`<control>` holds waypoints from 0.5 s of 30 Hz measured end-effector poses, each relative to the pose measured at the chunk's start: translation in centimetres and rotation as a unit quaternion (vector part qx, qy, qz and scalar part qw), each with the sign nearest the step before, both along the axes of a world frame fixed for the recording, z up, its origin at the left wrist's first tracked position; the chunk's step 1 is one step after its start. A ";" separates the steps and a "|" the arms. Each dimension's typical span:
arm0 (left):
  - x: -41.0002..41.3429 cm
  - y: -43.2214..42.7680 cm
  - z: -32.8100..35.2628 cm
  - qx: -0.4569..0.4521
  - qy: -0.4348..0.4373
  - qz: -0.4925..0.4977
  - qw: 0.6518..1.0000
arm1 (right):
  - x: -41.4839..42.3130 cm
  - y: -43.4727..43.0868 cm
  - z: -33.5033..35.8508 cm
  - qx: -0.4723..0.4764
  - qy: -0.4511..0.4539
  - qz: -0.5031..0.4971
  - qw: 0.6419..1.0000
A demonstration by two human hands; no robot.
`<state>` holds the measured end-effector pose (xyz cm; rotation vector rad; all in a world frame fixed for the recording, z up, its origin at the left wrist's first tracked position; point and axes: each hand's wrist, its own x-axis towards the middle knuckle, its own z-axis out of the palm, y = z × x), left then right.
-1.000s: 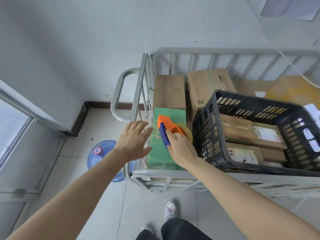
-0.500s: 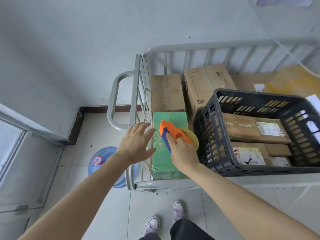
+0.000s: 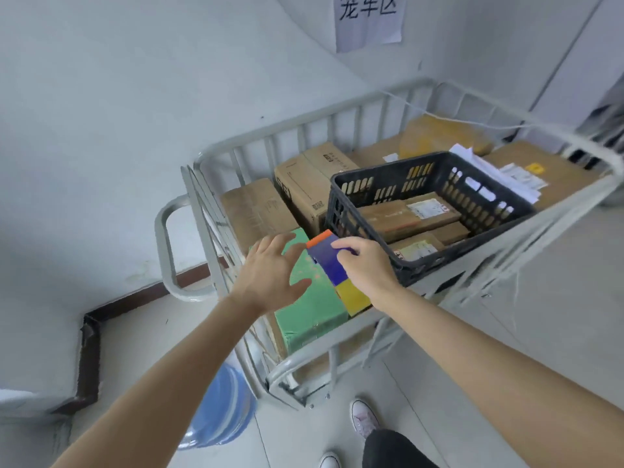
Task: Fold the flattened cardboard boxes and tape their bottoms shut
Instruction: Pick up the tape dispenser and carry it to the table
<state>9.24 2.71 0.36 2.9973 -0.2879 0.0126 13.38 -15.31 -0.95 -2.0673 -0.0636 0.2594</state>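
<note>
— Left side?
— Left hand, fingers spread, over the green box in the cart; contact unclear.
— Right side?
— Orange-and-blue tape dispenser above that box, gripped by the right hand; black crate just beside.

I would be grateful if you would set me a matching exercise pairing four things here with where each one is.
Things:
1. tape dispenser
2. blue water jug
3. paper sign
4. labelled parcels

Places:
A. on the wall
B. in the black basket
C. in the right hand
D. on the floor beside the cart

Pairs: 1-C, 2-D, 3-A, 4-B.
</note>
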 end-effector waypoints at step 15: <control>-0.9 -27.6 2.9 0.006 -0.021 -0.339 0.941 | -13.4 -27.4 3.3 0.041 -0.067 -0.350 0.934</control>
